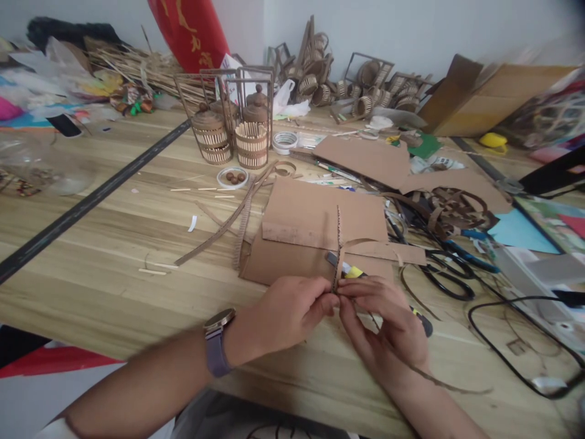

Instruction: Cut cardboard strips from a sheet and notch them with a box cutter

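My left hand (292,308), with a watch at the wrist, pinches the lower end of a narrow corrugated cardboard strip (339,244) that stands upright. At the same end my right hand (388,314) is closed on the strip, its fingertips almost touching the left ones. A thin brown strip (448,384) trails out below the right hand across the table. Behind the hands lie flat cardboard sheets (315,210). A utility knife (354,271) with a yellow part rests on them, partly covered by the strip and my right hand.
Black-handled scissors (450,274) and a black cable (484,341) lie to the right, near a coil of brown strips (457,210). Small slatted baskets (251,145) stand at the back, by a tape roll (285,142). An open cardboard box (493,100) is at far right.
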Tool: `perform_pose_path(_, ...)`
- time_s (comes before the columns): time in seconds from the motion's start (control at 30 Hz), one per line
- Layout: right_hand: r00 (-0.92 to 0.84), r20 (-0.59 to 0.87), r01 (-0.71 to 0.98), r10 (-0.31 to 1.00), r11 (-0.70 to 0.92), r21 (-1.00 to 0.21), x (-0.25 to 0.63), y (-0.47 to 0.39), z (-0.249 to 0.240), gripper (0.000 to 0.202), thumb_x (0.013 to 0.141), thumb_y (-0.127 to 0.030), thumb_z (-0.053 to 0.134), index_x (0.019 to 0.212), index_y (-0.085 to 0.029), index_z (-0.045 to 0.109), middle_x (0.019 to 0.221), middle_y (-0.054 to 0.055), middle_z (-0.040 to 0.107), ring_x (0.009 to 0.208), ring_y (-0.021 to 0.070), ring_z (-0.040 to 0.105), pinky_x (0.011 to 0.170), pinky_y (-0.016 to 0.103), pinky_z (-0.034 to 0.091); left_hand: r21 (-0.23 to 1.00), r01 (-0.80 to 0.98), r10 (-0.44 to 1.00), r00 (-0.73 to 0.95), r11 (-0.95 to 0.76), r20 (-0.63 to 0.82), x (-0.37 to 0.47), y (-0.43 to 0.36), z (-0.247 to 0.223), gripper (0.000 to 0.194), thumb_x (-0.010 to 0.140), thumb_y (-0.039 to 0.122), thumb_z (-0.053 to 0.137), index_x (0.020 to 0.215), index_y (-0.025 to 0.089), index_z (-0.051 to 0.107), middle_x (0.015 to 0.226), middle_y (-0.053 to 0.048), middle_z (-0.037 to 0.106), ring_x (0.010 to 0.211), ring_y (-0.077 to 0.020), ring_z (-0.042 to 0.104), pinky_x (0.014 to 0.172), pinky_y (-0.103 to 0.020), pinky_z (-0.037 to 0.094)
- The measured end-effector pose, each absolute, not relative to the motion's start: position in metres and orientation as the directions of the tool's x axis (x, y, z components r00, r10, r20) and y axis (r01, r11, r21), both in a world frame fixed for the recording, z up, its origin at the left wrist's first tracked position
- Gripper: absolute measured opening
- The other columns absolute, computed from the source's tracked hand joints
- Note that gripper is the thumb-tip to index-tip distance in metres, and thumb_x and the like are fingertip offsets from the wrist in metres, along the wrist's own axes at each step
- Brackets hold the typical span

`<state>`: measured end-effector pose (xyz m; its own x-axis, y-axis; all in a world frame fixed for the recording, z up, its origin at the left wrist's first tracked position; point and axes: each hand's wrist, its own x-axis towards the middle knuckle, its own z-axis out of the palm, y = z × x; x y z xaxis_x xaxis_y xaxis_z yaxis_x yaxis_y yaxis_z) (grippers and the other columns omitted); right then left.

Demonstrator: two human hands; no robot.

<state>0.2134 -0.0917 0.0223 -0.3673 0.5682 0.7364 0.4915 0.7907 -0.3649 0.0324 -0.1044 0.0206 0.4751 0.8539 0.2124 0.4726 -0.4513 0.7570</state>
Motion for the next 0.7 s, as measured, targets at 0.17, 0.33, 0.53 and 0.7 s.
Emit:
perform_pose_path(0.17,-0.335,0.731,0.486,0.594,0.774,-0.406,0.2137,-0.0974,0.0207,0.026,0.082,-0.006,0.068,0.078,-0.026,0.053,0.077,-0.002,0.075,0.074,0.0180,0.075,0.072,0.035,0.060,0.736,0.489,0.846,0.489,-0.467,0.212,0.0330,-0.1068,0.0213,0.030,0.105,0.030,0.039,0.080,0.019,0.051,0.071,0.000,0.061,0.065,-0.0137,0.057,0.061,-0.024,0.038)
perform_pose_path(0.33,-0.288,0.718,0.423,0.634,0.756,-0.498,0.2132,-0.1001,0.0187,0.030,0.080,-0.003,0.068,0.080,-0.027,0.050,0.078,-0.003,0.074,0.075,0.0184,0.074,0.072,0.036,0.060,0.731,0.468,0.842,0.463,-0.497,0.276,0.0337,-0.1076,0.0193,0.029,0.101,0.025,0.042,0.073,0.019,0.048,0.065,0.002,0.056,0.059,-0.0121,0.051,0.059,-0.024,0.034)
perform_pose_path(0.53,-0.247,0.688,0.284,0.683,0.729,-0.622,0.2127,-0.0971,0.0218,0.033,0.080,0.000,0.064,0.089,-0.027,0.048,0.080,-0.003,0.071,0.074,0.0159,0.073,0.071,0.033,0.062,0.738,0.425,0.823,0.474,-0.524,0.312,0.0307,-0.1040,0.0170,0.028,0.098,0.022,0.042,0.071,0.019,0.048,0.064,0.002,0.055,0.061,-0.0116,0.051,0.059,-0.024,0.034)
perform_pose_path(0.7,-0.219,0.626,0.272,0.748,0.663,-0.697,0.2185,-0.0970,0.0228,0.028,0.084,-0.007,0.064,0.099,-0.028,0.052,0.084,0.000,0.069,0.079,0.0175,0.074,0.071,0.033,0.064,0.763,0.415,0.828,0.492,-0.496,0.270,0.0286,-0.1018,0.0211,0.028,0.100,0.025,0.043,0.074,0.018,0.053,0.068,0.000,0.060,0.066,-0.0123,0.057,0.063,-0.023,0.038)
